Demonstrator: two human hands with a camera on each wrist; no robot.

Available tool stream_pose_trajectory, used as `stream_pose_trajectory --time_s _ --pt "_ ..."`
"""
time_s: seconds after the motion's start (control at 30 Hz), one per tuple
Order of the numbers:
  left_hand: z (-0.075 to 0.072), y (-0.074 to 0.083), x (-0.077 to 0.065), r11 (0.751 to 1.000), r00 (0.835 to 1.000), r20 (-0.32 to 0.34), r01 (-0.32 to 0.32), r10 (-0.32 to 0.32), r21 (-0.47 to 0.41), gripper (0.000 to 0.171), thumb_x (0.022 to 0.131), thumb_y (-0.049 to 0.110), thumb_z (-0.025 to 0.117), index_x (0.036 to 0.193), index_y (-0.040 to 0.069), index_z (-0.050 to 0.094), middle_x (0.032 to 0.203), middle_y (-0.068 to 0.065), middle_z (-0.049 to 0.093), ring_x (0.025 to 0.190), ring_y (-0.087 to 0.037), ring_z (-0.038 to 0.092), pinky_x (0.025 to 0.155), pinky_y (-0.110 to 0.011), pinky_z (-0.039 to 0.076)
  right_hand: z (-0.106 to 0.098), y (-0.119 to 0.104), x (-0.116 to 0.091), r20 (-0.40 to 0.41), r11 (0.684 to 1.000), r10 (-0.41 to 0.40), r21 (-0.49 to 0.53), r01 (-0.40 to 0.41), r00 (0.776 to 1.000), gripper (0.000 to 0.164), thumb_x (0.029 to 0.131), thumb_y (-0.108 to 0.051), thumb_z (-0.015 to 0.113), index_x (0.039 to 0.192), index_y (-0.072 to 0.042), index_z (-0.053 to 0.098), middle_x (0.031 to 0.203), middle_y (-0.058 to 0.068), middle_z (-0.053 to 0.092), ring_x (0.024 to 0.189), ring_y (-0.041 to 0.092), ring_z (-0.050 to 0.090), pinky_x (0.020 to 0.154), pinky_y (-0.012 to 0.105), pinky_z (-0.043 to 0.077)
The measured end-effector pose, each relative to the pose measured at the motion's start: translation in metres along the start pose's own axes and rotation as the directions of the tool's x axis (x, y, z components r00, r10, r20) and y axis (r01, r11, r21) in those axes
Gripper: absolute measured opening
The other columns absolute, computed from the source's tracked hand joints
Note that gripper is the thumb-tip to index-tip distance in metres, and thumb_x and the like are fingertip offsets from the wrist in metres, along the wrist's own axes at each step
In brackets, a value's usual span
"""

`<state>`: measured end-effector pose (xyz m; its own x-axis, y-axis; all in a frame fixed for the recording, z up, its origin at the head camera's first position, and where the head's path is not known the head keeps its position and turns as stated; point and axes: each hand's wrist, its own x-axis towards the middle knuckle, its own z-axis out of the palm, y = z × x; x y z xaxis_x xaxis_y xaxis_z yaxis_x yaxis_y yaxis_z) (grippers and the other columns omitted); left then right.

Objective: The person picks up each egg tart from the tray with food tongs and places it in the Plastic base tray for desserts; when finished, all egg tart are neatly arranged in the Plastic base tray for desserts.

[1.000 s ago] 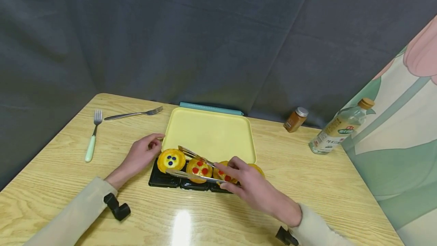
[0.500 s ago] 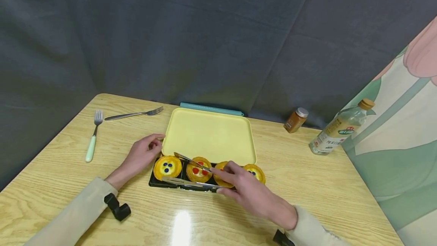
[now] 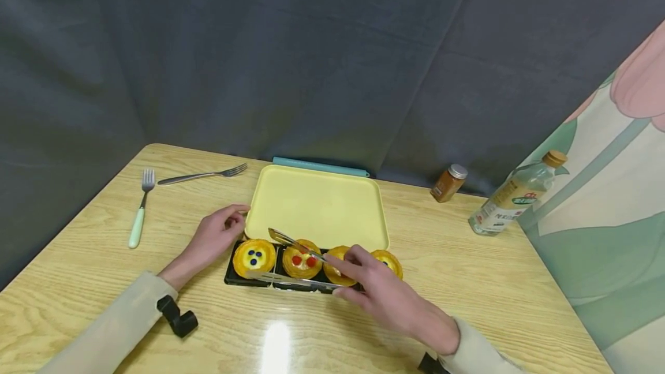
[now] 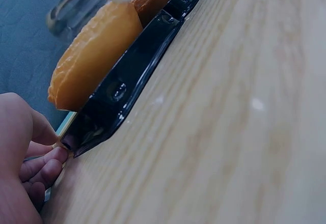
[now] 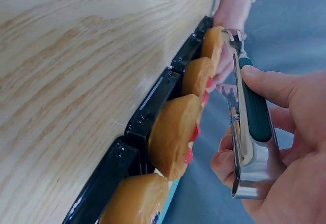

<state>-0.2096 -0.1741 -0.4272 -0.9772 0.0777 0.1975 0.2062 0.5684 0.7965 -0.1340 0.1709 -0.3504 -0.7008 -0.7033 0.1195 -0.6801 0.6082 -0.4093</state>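
My right hand [image 3: 387,290] grips metal tongs [image 5: 243,127] with a dark green handle pad. Their two arms are spread, one over the second egg tart [image 3: 302,263] and one low along the front side. The leftmost egg tart [image 3: 254,258], with blue dots on top, sits in the left compartment of a black plastic tray [image 3: 249,280]. Two middle tarts have red toppings; the rightmost tart [image 3: 388,263] is blue-dotted and partly behind my right hand. My left hand [image 3: 215,235] pinches the yellow tray [image 3: 319,204] at its left edge, close to the black tray's corner.
Two forks, one green-handled [image 3: 138,225] and one all metal [image 3: 200,176], lie at the left. A teal bar [image 3: 322,167] lies behind the yellow tray. A spice jar [image 3: 448,184] and a clear bottle [image 3: 511,201] stand at the right, near the curtain.
The leftmost tart has come down and slightly left into the black tray, and the tongs' arms have moved down with it. Since then the tongs have shifted slightly right. My left hand stays put.
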Motion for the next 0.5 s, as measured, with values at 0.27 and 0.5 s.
stream_pose_trajectory --time_s 0.27,0.5 --pt "0.000 0.000 0.000 1.000 1.000 0.001 0.002 -0.002 0.001 0.037 0.101 0.010 0.051 0.135 0.001 0.061 0.103 -0.008 0.065 0.086 -0.022 0.053 0.076 -0.038 0.043 -0.014 0.007 -0.021 -0.111 0.996 0.081 0.057 -0.075 0.990 0.056 0.098 -0.028 0.068 0.150 -0.017 0.051 0.106 0.000 0.051 0.079 0.015 0.048 0.066 0.023 0.043" --pt "0.000 0.000 0.000 1.000 1.000 0.003 0.008 -0.008 0.001 0.037 0.101 0.010 0.051 0.135 0.001 0.061 0.102 -0.008 0.064 0.085 -0.022 0.052 0.075 -0.038 0.042 -0.022 0.024 -0.050 -0.158 0.968 0.244 0.092 -0.232 0.957 0.058 0.096 -0.030 0.070 0.150 -0.025 0.052 0.105 -0.001 0.051 0.082 0.018 0.050 0.066 0.024 0.043"
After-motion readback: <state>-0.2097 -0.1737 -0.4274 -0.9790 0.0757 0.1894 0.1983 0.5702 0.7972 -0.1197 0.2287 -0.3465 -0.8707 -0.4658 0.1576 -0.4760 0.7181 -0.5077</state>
